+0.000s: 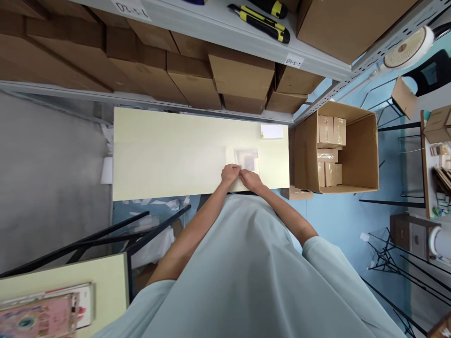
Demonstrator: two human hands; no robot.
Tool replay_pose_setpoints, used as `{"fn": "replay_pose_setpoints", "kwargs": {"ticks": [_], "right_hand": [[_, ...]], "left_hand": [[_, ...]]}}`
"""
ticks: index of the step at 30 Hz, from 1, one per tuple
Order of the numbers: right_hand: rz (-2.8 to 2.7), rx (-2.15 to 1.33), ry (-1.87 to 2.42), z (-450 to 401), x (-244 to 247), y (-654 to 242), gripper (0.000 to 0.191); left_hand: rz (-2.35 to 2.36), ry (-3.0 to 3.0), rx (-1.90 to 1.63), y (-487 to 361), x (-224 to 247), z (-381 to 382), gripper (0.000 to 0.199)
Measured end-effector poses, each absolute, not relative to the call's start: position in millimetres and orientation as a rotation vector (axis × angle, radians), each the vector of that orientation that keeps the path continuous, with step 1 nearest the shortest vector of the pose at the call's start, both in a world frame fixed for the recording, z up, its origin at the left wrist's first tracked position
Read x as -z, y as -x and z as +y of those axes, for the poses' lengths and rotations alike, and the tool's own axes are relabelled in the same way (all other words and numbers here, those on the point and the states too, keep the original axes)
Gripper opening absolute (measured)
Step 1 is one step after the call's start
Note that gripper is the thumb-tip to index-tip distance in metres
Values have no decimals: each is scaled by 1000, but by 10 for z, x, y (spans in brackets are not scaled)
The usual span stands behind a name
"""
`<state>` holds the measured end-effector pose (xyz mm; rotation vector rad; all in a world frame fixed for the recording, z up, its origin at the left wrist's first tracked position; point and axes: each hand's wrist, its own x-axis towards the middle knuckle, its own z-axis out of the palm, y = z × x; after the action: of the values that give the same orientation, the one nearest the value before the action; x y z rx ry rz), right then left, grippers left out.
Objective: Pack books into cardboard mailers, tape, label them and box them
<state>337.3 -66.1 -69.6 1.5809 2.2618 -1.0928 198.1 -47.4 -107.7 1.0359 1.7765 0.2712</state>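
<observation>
A see-through plastic bag (pixel 254 153) lies flat on the cream tabletop (pixel 169 150), with a greyish square patch showing in it. At the bag's near edge my left hand (pixel 231 173) is closed in a pinch, its fingertips against those of the other hand. My right hand (pixel 250 179) is pinched too, over the bag's near left corner. Both hands seem to grip the bag's edge, though the fingers hide the exact spot. A small white box or pad (pixel 271 131) rests farther back on the table.
Above the table's far side runs a metal shelf (pixel 211 35) with cardboard boxes (pixel 243 75) below and a yellow-black utility knife (pixel 262 23) on it. A large open carton (pixel 303 150) holding smaller boxes stands right. Another table (pixel 109 277) with pink packets (pixel 42 312) is lower left.
</observation>
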Motion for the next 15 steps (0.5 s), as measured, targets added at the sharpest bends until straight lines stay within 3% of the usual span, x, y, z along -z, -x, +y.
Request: {"fn": "replay_pose_setpoints", "kwargs": {"ticks": [3,6,10,15], "right_hand": [[2312,1157,-1591,-684,744,-3430,22],[2274,1127,-1897,-651,772,-3616,25],[1911,1102,-2277,-507,841,-3907,31],[1703,1152,-2339,-362,974,-3984,31]], "left_hand": [[1847,-1016,-244,-1923,1098,-441,23],[1897,-1038,-243,-1876,1083,-428,24],[1914,-1067,-251,-1874,1064,-429,30],[1898,-1084,-249,-1974,1071,-439,42]]}}
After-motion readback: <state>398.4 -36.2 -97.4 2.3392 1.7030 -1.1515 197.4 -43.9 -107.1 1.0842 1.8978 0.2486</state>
